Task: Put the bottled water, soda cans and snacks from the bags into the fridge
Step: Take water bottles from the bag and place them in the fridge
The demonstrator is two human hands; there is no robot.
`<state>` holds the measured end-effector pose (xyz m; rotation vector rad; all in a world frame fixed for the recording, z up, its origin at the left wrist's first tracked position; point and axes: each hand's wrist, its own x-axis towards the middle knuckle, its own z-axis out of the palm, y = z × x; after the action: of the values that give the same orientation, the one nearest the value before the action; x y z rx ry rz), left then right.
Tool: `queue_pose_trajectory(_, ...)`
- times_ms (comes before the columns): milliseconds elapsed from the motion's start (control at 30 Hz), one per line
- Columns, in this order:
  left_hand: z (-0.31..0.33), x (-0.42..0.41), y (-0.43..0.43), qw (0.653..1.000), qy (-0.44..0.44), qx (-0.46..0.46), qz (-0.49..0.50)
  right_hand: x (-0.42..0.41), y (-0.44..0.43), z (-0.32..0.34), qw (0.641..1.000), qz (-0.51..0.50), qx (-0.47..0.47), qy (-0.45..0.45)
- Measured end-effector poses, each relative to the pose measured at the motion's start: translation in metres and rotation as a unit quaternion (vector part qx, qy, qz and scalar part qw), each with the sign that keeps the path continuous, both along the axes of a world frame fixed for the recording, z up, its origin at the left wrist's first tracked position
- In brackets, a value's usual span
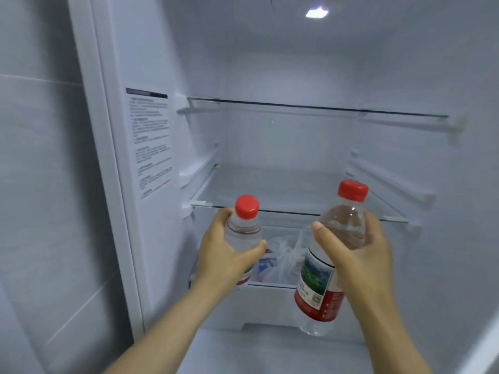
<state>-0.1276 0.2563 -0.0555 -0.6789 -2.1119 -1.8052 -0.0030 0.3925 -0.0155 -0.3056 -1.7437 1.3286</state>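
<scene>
I face an open fridge with bare glass shelves. My left hand [226, 252] grips a clear water bottle [244, 230] with a red cap, held upright just in front of the middle glass shelf [283, 190]. My right hand [359, 252] grips a second, nearer water bottle [324, 265] with a red cap and a red and green label, tilted slightly. Both bottles hang in the air in front of the shelf edge. A crumpled white plastic bag [280, 255] lies in the compartment below that shelf, between the two hands.
An upper glass shelf [310, 107] spans the fridge above. A printed label [149, 141] is stuck on the left inner wall. The fridge lamp [316, 12] glows at the top. A white drawer front [270, 306] lies under the bag compartment.
</scene>
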Motion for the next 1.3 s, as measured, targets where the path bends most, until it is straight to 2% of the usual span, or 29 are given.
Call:
queue_pose_trajectory(400,-0.019,-0.013,0.014,0.998,0.030,0.042,0.036,-0.014,0.012,-0.014,1.000,0.008,0.002,-0.002)
queue_pose_trajectory(633,-0.023,-0.015,0.015,0.998,0.056,-0.001,0.015,-0.011,0.011,-0.016,1.000,0.007,-0.002,0.001)
queue_pose_trajectory(900,-0.049,-0.008,-0.005,0.997,-0.036,-0.072,0.014,-0.003,0.011,-0.024,1.000,0.007,-0.009,-0.011)
queue_pose_trajectory(1100,-0.053,-0.005,-0.019,0.995,-0.083,-0.049,0.012,-0.001,0.007,-0.026,1.000,0.016,-0.010,-0.014)
queue_pose_trajectory(1300,-0.047,0.004,-0.025,0.996,-0.080,-0.026,0.034,-0.002,0.003,-0.028,0.999,0.029,-0.010,-0.017)
